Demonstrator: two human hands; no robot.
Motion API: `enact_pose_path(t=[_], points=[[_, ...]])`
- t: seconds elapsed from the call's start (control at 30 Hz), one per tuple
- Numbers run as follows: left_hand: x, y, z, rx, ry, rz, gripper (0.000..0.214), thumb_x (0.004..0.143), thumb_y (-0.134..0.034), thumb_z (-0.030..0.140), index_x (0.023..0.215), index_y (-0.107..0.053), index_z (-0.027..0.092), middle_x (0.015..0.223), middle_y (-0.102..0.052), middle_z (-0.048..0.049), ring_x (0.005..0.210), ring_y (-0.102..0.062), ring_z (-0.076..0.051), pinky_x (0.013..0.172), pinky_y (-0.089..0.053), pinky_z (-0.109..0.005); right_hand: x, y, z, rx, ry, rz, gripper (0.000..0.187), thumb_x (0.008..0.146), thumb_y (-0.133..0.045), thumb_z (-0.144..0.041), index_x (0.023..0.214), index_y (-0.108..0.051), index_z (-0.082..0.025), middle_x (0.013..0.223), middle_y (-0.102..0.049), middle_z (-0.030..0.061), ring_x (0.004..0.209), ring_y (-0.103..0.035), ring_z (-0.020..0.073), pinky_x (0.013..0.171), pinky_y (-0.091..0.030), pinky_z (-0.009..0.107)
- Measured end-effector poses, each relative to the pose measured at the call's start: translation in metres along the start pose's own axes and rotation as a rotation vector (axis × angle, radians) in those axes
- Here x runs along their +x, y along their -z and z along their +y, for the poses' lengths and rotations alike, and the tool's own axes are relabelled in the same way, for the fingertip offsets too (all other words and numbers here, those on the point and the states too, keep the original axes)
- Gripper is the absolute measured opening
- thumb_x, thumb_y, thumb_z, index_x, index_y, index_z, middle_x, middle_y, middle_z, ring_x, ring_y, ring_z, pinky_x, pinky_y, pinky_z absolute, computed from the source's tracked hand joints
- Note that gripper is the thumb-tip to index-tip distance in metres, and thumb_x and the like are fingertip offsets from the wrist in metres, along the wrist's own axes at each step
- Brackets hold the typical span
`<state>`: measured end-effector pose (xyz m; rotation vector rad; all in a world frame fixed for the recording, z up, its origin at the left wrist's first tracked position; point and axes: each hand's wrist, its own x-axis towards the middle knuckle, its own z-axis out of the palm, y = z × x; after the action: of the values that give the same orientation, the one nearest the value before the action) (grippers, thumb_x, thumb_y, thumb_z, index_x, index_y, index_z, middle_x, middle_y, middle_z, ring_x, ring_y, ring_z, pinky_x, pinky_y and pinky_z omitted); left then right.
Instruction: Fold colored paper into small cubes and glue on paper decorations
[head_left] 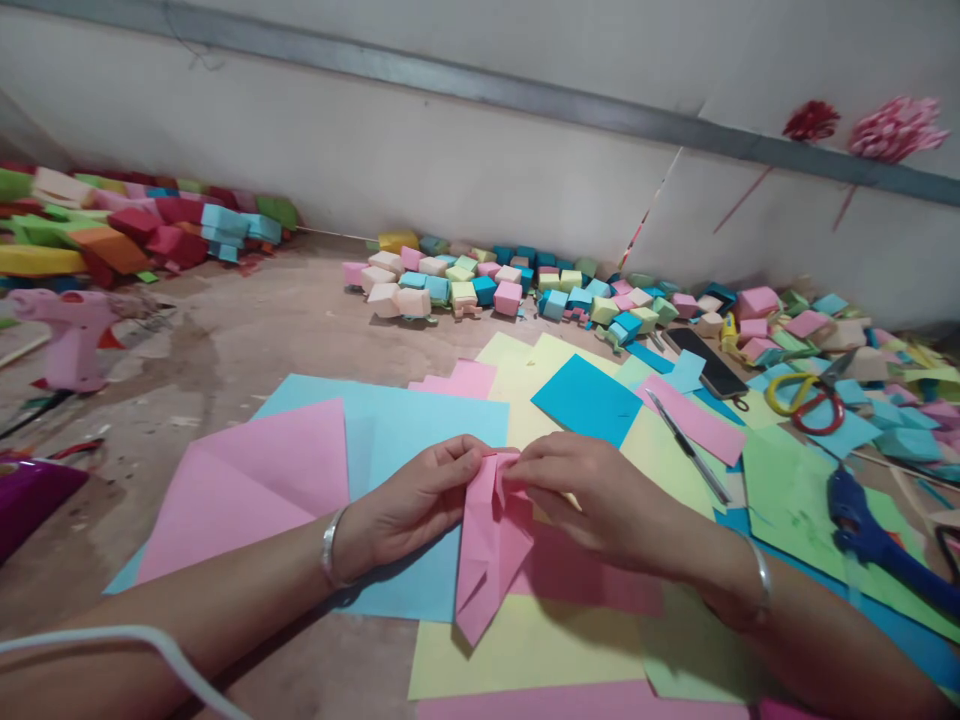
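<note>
A folded pink paper piece (489, 545) hangs between my two hands above the sheets on the table. My left hand (420, 500) pinches its upper left edge with closed fingers. My right hand (592, 495) pinches the upper right edge, fingers also closed. Both wrists wear silver bangles. Under the hands lie a light blue sheet (405, 430), a large pink folded sheet (255, 480) and a yellow sheet (525, 645).
Several folded paper cubes (480, 280) line the wall. A phone (705, 362), scissors (806, 400), a pen (690, 450) and a blue glue gun (862, 525) lie right. A pink glue gun (71, 335) stands left. A white cable (150, 650) crosses near my left arm.
</note>
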<state>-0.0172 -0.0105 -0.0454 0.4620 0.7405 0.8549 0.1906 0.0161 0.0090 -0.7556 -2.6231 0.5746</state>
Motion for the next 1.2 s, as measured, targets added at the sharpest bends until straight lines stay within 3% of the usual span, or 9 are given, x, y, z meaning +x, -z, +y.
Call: enact_pose_path(t=[0.1, 0.2, 0.3, 0.43, 0.6, 0.77, 0.97, 1.13, 1.2], points=[[0.000, 0.000, -0.002, 0.026, -0.005, -0.025, 0.020, 0.079, -0.074, 0.027, 0.082, -0.059, 0.014, 0.081, -0.068, -0.0041, 0.071, -0.064, -0.013, 0.068, -0.050, -0.023, 0.002, -0.015, 0.005, -0.060, -0.129, 0.126, 0.013, 0.084, -0.056, -0.017, 0.071, -0.056, -0.019, 0.066, -0.057, 0.0009, 0.061, -0.047, 0.0128, 0.056, -0.034, 0.027], [-0.001, -0.001, -0.002, 0.052, -0.024, -0.049, 0.023, 0.075, -0.078, 0.028, 0.082, -0.061, 0.013, 0.091, -0.070, -0.0074, 0.079, -0.066, -0.016, 0.072, -0.051, -0.024, 0.004, -0.025, 0.009, -0.125, -0.198, 0.226, 0.009, 0.081, -0.062, -0.021, 0.077, -0.055, -0.018, 0.074, -0.058, 0.0035, 0.068, -0.048, 0.0149, 0.058, -0.033, 0.027], [0.000, -0.001, -0.002, 0.092, -0.020, -0.052, 0.024, 0.078, -0.075, 0.033, 0.086, -0.065, 0.013, 0.091, -0.070, -0.0083, 0.079, -0.066, -0.016, 0.072, -0.051, -0.024, 0.005, -0.026, 0.011, -0.073, -0.159, 0.190, 0.006, 0.082, -0.060, -0.019, 0.078, -0.056, -0.018, 0.077, -0.058, 0.0039, 0.072, -0.049, 0.0151, 0.060, -0.034, 0.027], [0.001, 0.000, -0.001, 0.073, 0.044, -0.090, 0.028, 0.088, -0.063, 0.034, 0.106, -0.068, 0.014, 0.093, -0.071, -0.0099, 0.083, -0.066, -0.017, 0.078, -0.052, -0.028, 0.006, -0.026, 0.013, 0.027, -0.134, 0.175, 0.016, 0.083, -0.054, -0.017, 0.067, -0.050, -0.018, 0.065, -0.053, -0.0004, 0.062, -0.045, 0.0111, 0.058, -0.031, 0.026], [0.000, -0.001, -0.002, 0.057, 0.155, -0.118, 0.023, 0.087, -0.064, 0.027, 0.101, -0.071, 0.011, 0.090, -0.072, -0.0109, 0.079, -0.067, -0.017, 0.076, -0.053, -0.027, 0.007, -0.025, 0.015, 0.014, -0.172, 0.169, 0.011, 0.082, -0.051, -0.018, 0.071, -0.047, -0.019, 0.064, -0.050, -0.0022, 0.059, -0.041, 0.0102, 0.054, -0.028, 0.025], [-0.002, 0.000, -0.003, 0.111, 0.221, -0.150, 0.025, 0.087, -0.064, 0.030, 0.098, -0.072, 0.009, 0.089, -0.072, -0.0120, 0.076, -0.067, -0.015, 0.074, -0.053, -0.024, 0.006, -0.017, 0.012, 0.123, -0.219, 0.004, 0.012, 0.073, -0.051, -0.012, 0.065, -0.045, -0.019, 0.057, -0.046, -0.0052, 0.052, -0.037, 0.0078, 0.050, -0.022, 0.024], [-0.002, 0.002, -0.001, 0.122, 0.230, -0.237, 0.028, 0.087, -0.064, 0.033, 0.099, -0.072, 0.009, 0.091, -0.071, -0.0105, 0.080, -0.067, -0.015, 0.076, -0.052, -0.023, 0.007, -0.023, 0.012, 0.144, -0.198, 0.105, 0.020, 0.055, -0.043, -0.002, 0.051, -0.031, -0.018, 0.049, -0.031, -0.0064, 0.049, -0.028, 0.0075, 0.049, -0.018, 0.024], [-0.002, 0.001, -0.002, 0.176, 0.250, -0.209, 0.029, 0.088, -0.063, 0.035, 0.100, -0.071, 0.010, 0.091, -0.071, -0.0108, 0.079, -0.065, -0.015, 0.075, -0.050, -0.024, 0.003, -0.023, 0.012, 0.106, -0.246, -0.005, 0.014, 0.063, -0.051, -0.004, 0.065, -0.051, -0.019, 0.056, -0.051, -0.0049, 0.052, -0.039, 0.0081, 0.050, -0.020, 0.023], [-0.001, 0.001, -0.003, 0.195, 0.235, -0.188, 0.031, 0.088, -0.062, 0.037, 0.104, -0.070, 0.011, 0.091, -0.069, -0.0101, 0.078, -0.064, -0.014, 0.072, -0.049, -0.023, 0.003, -0.021, 0.012, 0.120, -0.253, -0.019, 0.012, 0.065, -0.053, -0.006, 0.066, -0.053, -0.019, 0.057, -0.053, -0.0044, 0.053, -0.039, 0.0083, 0.050, -0.020, 0.023]])
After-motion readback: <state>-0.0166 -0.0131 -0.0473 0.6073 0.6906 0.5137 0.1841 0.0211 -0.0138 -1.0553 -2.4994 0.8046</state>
